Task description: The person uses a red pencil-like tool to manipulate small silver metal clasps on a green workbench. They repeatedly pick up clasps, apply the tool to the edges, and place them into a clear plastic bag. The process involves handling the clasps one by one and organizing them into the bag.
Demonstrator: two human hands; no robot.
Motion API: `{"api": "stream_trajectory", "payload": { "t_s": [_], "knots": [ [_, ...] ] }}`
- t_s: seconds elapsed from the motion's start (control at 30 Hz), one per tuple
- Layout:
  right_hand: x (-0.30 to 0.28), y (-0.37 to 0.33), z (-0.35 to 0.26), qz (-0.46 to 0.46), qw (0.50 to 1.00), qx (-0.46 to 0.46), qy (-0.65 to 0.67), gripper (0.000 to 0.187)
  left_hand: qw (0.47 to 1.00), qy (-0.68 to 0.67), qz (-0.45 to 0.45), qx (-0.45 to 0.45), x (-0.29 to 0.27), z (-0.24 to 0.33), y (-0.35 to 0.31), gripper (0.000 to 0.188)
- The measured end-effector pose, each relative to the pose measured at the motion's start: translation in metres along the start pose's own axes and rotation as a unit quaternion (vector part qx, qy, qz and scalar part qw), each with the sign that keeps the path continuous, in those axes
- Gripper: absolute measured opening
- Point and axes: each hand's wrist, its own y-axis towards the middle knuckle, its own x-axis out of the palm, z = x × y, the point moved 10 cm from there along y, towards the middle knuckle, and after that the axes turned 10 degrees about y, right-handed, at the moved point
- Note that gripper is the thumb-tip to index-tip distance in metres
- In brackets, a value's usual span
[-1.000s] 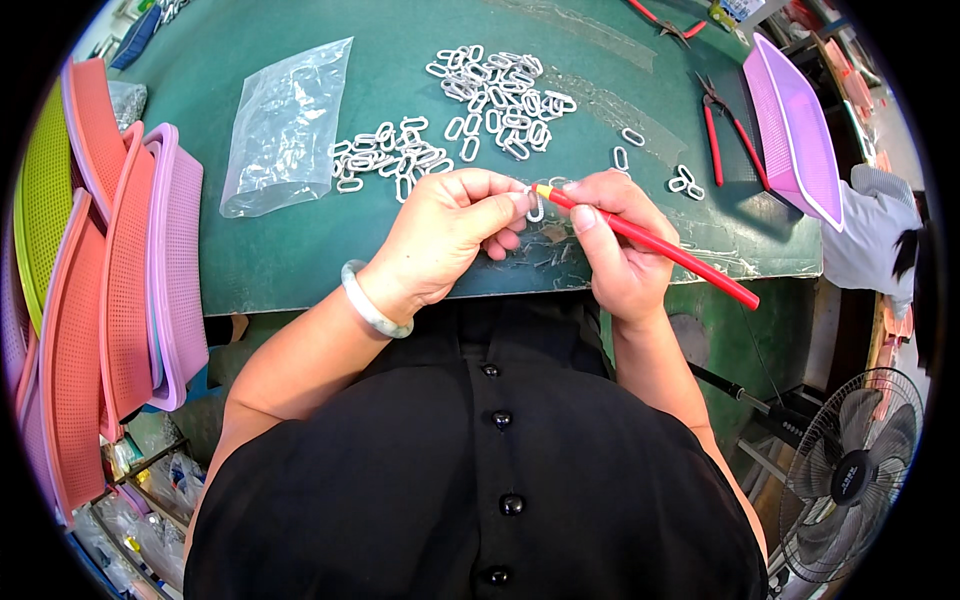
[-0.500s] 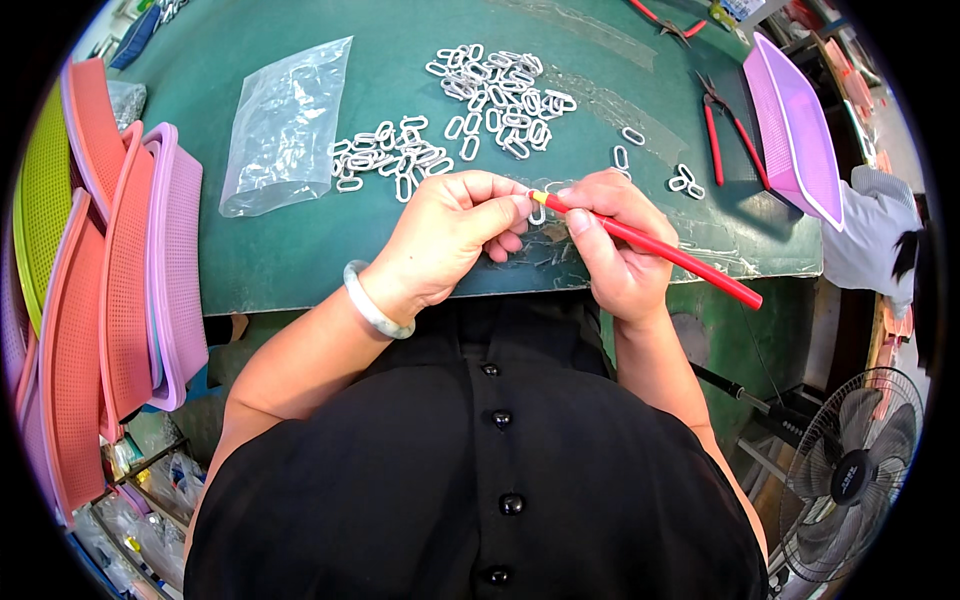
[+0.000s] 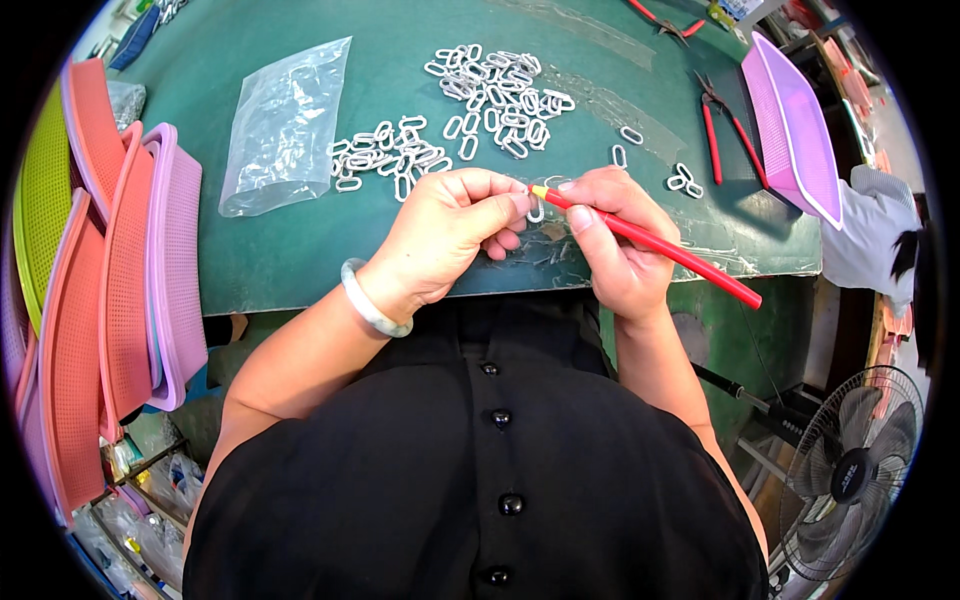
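Note:
Near the table's front edge, my left hand (image 3: 460,225) pinches a small oval chain link (image 3: 536,212) between thumb and fingertips; part of the link is hidden. A red pencil-like stick (image 3: 690,262) with a yellow band near its point is gripped in my right hand (image 3: 625,235). Its tip meets my left fingertips at the link. Beyond my hands lie a larger pile of whitish oval links (image 3: 500,95) and a smaller heap (image 3: 385,155) to its left. A few single links (image 3: 619,156) lie off to the right.
A clear plastic bag (image 3: 285,125) lies left of the piles. Stacked plastic baskets (image 3: 175,270) stand at far left. Red-handled pliers (image 3: 713,140) and a purple basket (image 3: 790,135) are at right, with a second pair of pliers (image 3: 672,25) farther back. A fan (image 3: 850,475) stands lower right.
The red stick's tip has shifted very slightly at the link. Both hands otherwise keep nearly the same place and the same hold.

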Motion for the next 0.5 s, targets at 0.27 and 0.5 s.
{"api": "stream_trajectory", "payload": {
  "t_s": [0.27, 0.5],
  "knots": [
    [-0.004, -0.001, 0.001, 0.0, 1.0, -0.005, 0.011, 0.011, 1.0, 0.012, 0.001, -0.003, -0.002, 0.0, 0.0, 0.012],
    [-0.02, -0.005, 0.008, 0.084, 0.993, 0.05, 0.068, 0.013, 1.0, 0.025, 0.0, -0.001, -0.002, 0.003, 0.0, 0.013]
  ]
}}
